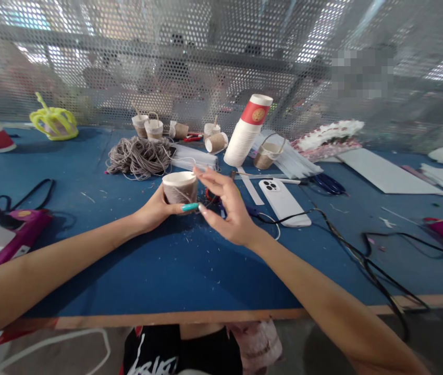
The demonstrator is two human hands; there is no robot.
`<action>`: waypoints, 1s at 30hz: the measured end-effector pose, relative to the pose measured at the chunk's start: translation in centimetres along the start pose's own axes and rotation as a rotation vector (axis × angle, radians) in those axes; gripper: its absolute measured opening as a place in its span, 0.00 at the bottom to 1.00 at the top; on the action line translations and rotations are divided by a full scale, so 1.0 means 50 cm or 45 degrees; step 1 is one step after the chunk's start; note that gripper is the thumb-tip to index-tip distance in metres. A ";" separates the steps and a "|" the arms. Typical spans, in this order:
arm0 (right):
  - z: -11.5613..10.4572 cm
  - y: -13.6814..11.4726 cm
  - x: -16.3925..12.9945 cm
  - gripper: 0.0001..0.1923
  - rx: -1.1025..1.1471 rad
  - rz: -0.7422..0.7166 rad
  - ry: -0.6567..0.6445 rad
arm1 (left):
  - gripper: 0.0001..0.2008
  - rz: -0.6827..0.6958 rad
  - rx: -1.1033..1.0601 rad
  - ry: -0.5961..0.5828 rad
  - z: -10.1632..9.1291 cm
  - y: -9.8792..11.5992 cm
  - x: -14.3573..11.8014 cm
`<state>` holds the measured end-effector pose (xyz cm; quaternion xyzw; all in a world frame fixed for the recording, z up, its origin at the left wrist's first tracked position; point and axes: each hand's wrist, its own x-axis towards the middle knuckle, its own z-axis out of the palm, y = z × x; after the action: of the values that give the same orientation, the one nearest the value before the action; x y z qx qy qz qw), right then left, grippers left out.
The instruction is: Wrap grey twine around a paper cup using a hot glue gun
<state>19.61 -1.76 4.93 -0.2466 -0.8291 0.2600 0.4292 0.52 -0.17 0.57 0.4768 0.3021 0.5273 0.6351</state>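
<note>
My left hand (155, 210) grips a small paper cup (180, 187) wound with brown twine, held upright just above the blue table (167, 271). My right hand (227, 208) hovers at the cup's right side, fingers spread, and a thin strand of twine (190, 160) runs by its fingertips. A loose pile of brown twine (140, 156) lies behind the cup.
A leaning stack of paper cups (247, 133) and several twine-wrapped cups (154, 128) stand at the back by a perforated metal screen. A white phone (283, 200), black cables (366, 258), scissors (325, 183), white sheets (385, 174) and pink devices (6, 237) lie around.
</note>
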 end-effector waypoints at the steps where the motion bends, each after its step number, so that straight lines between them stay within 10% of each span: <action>1: -0.018 0.001 0.007 0.26 0.000 -0.005 0.011 | 0.37 -0.012 -0.020 0.026 -0.001 -0.002 0.001; 8: -0.151 0.057 0.026 0.25 -0.787 0.537 -0.307 | 0.31 -0.161 -0.183 -0.019 -0.021 -0.002 0.005; 18: -0.149 0.055 -0.006 0.20 -0.885 0.701 -0.517 | 0.32 -0.186 -0.165 -0.094 -0.030 -0.003 0.008; 24: -0.119 0.069 -0.001 0.11 -1.050 0.763 -0.525 | 0.31 -0.112 -0.084 0.142 -0.012 0.003 0.005; 30: -0.196 0.027 0.011 0.01 -0.599 0.726 -0.073 | 0.32 0.180 -0.139 0.595 -0.022 0.000 0.019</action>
<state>27.80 1.75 9.26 -0.5520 -0.7760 0.1783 0.2477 -0.22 1.05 0.30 0.3269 0.3777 0.6818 0.5344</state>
